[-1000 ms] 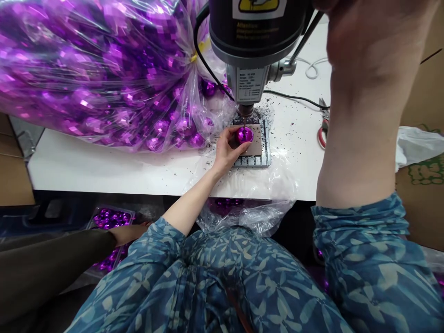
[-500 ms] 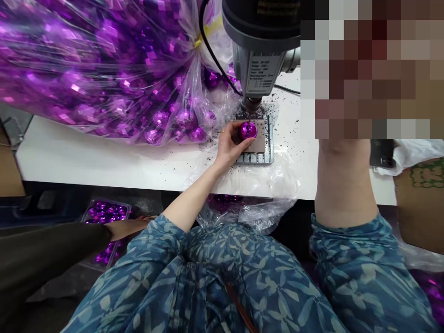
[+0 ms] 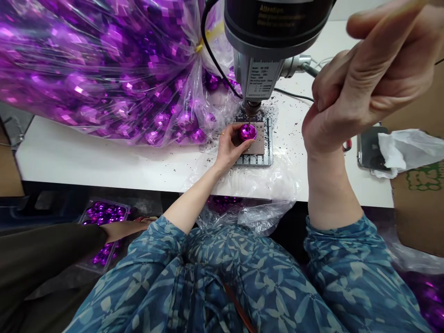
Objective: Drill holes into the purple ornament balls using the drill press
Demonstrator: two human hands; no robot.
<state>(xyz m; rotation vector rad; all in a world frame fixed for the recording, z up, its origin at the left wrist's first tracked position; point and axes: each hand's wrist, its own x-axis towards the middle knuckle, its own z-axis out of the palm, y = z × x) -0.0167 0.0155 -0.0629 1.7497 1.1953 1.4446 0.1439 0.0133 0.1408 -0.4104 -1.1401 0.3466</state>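
Observation:
My left hand (image 3: pixel 229 147) is closed around a shiny purple faceted ball (image 3: pixel 247 132), thumb and fingers on its sides. The ball rests on a brown board (image 3: pixel 257 146) over the slotted metal base (image 3: pixel 255 160) of a drill press (image 3: pixel 261 74). The drill's thin bit reaches the top of the ball; whether it has gone in is too small to tell. At the upper right, my right hand (image 3: pixel 364 78) is raised, with curled fingers around the end of the drill press lever (image 3: pixel 310 70), which the hand mostly hides.
A large clear bag (image 3: pixel 114 88) of purple balls fills the table's left. Dark shavings surround the base. A phone (image 3: pixel 370 148) and white tissue (image 3: pixel 404 150) lie right, near a cardboard box (image 3: pixel 419 217). Another person's arm (image 3: pixel 125 230) reaches beside a tray (image 3: pixel 104 212) of purple balls below.
My right forearm has shifted slightly left. Pixel blocks covered my right hand earlier; now it shows. My left hand and the ball stay in place under the drill.

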